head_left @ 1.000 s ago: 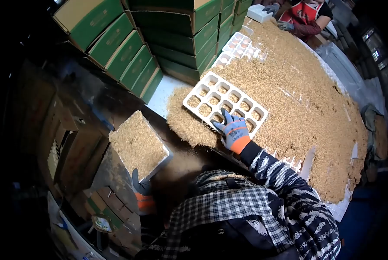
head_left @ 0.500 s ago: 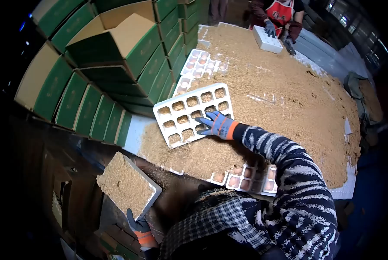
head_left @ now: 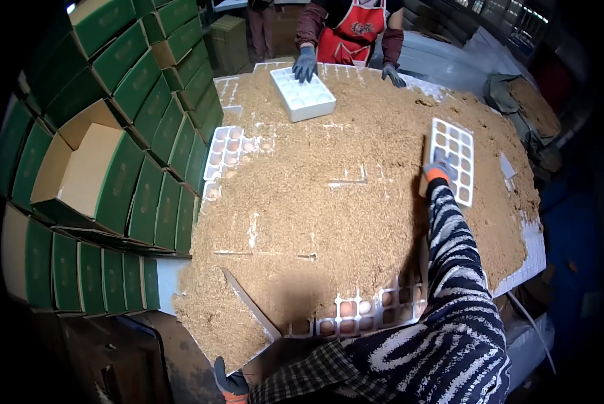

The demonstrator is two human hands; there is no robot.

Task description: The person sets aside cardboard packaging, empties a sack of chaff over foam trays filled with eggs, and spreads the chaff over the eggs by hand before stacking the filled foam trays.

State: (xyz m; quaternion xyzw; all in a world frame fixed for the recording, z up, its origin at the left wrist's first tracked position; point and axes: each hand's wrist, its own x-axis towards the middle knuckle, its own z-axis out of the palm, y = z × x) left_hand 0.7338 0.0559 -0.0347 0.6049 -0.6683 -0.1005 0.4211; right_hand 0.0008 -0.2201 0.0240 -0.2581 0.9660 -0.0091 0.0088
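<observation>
My right hand (head_left: pixel 440 167), in a grey and orange glove, is on a white foam tray (head_left: pixel 463 151) with rows of square compartments, above the right part of the husk-covered table (head_left: pixel 383 222). At the lower left my left hand (head_left: pixel 231 382) grips the near corner of another tray (head_left: pixel 251 306), whose top is covered with brown husk. Along the near edge, eggs (head_left: pixel 347 308) show in white compartments. More eggs sit in a white tray (head_left: pixel 224 148) at the left side of the table.
Green boxes (head_left: pixel 137 121) are stacked at the left, one open. Across the table a co-worker in a red apron (head_left: pixel 356 34) has a gloved hand on a white tray (head_left: pixel 303 94). A sack (head_left: pixel 527 108) lies at the far right.
My right hand and the compartment tray have moved right across the table. The husk-covered tray in my left hand is now against the table's near left corner. The view has shifted.
</observation>
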